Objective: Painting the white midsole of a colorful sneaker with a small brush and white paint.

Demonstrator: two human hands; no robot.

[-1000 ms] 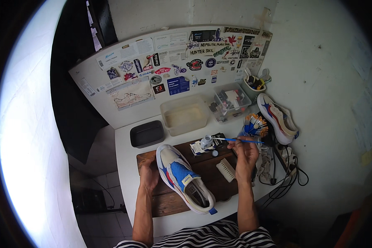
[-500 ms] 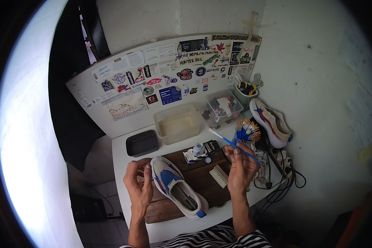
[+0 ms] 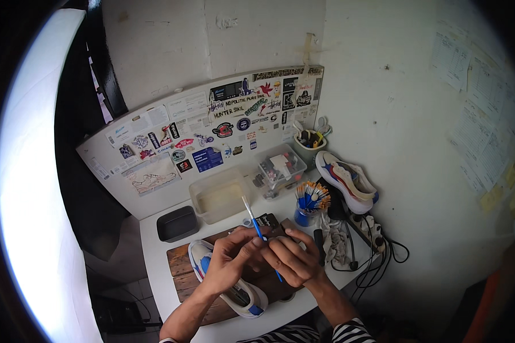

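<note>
A thin blue-handled paintbrush [image 3: 259,233] is pinched between the fingers of the right hand [image 3: 294,262], its pale tip raised above the wooden board [image 3: 180,273]. The handle is also touched by the fingertips of the left hand [image 3: 230,260], which are closed lightly around it. Under both hands, a white and blue sneaker [image 3: 226,283] is lying on the board. Behind the board, a clear plastic tub [image 3: 218,197] and a dark tray [image 3: 177,224] are placed; to its right, a cup of brushes [image 3: 309,201] is standing.

A small sneaker-customising workshop is shown: a white worktop [image 3: 154,268] set against a sticker-covered backboard [image 3: 212,137], a cup of paintbrushes [image 3: 310,201] at two o'clock, plastic tubs [image 3: 220,197], and a spare sneaker [image 3: 346,180] kept aside.
</note>
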